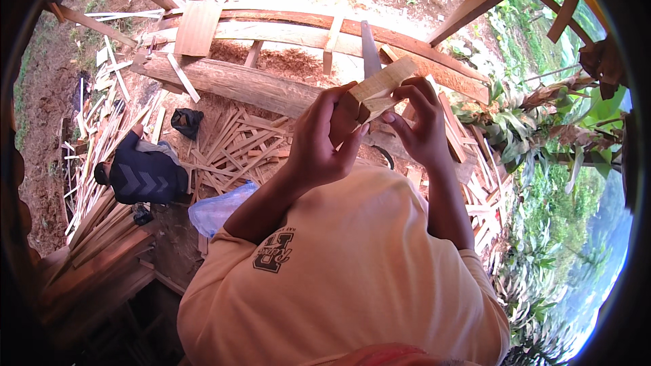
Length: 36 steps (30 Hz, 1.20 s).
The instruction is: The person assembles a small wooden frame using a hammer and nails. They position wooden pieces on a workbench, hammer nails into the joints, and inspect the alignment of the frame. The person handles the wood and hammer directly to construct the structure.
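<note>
In front of my chest, both hands hold up short pale wooden blocks (384,80). Two pieces seem to sit against each other at an angle; whether they are joined I cannot tell. My left hand (324,137) grips the left end, its fingers behind and thumb underneath. At the right end, the fingers of my right hand (422,120) pinch the wood. Just beyond the blocks a grey tapered blade, like that of a handsaw (370,51), points away across the timber; its lower part is hidden behind the blocks.
A thick wooden beam (230,85) runs across ahead, with a flat board (197,28) upright at its left. Loose wood strips (237,142) cover the ground, near a black bag (186,122) and clear plastic (220,209). A person (146,168) crouches at left. Plants (542,230) grow at right.
</note>
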Each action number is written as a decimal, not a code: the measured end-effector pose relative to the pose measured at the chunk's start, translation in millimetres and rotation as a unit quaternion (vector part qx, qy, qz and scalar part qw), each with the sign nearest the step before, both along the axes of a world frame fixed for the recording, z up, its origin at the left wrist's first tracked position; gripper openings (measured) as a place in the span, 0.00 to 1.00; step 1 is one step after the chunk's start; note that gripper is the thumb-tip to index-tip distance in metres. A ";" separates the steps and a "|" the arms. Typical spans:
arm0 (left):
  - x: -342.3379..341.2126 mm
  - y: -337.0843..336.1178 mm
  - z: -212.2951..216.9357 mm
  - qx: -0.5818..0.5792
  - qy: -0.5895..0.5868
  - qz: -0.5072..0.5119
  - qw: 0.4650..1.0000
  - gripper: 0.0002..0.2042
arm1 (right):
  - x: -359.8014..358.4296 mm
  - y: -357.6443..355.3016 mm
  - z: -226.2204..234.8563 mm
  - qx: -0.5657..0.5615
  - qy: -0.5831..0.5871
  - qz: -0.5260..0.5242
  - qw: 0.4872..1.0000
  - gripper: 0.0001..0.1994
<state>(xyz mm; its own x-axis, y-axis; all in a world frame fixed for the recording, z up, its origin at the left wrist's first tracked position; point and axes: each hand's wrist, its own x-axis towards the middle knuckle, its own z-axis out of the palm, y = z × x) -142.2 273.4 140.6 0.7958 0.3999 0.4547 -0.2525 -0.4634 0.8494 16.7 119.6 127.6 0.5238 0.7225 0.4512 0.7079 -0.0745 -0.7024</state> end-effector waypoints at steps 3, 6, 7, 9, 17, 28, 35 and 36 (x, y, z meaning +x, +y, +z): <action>-1.8 -0.4 1.6 0.001 0.027 0.002 1.000 0.21 | -3.6 0.0 1.3 0.000 0.027 -0.006 1.000 0.20; -2.9 -2.1 6.5 -0.002 0.039 -0.001 0.999 0.25 | -2.0 -2.4 -2.3 -0.002 0.025 -0.007 1.000 0.21; -3.0 -2.8 7.4 -0.004 0.039 -0.005 0.999 0.25 | -0.9 -3.8 -4.5 -0.002 0.017 -0.006 1.000 0.21; -2.4 -4.7 4.9 -0.011 0.038 -0.009 0.999 0.25 | -1.5 -7.1 -6.3 0.004 0.036 -0.009 0.999 0.21; 0.2 -10.5 3.5 0.040 0.011 0.007 0.999 0.24 | -8.8 -17.8 -6.0 -0.009 0.085 -0.027 0.996 0.21; -12.0 -18.8 4.6 0.026 0.011 -0.004 1.000 0.28 | -19.9 -22.0 -9.8 0.061 0.044 -0.083 0.994 0.27; -20.5 -25.2 -3.6 0.046 0.029 -0.006 0.998 0.29 | -16.7 -41.7 -34.7 -0.020 0.438 -0.028 0.898 0.30; -20.0 -26.3 -2.1 0.051 0.028 -0.008 0.998 0.29 | -17.0 -41.2 -35.3 -0.010 0.546 -0.011 0.838 0.29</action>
<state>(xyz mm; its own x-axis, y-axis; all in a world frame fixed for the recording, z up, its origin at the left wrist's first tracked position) -162.2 247.1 138.5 0.8266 0.3414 0.4473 -0.2138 -0.5447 0.8109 -0.3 78.3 92.3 0.6293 0.7096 -0.3170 -0.3579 -0.0974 -0.9287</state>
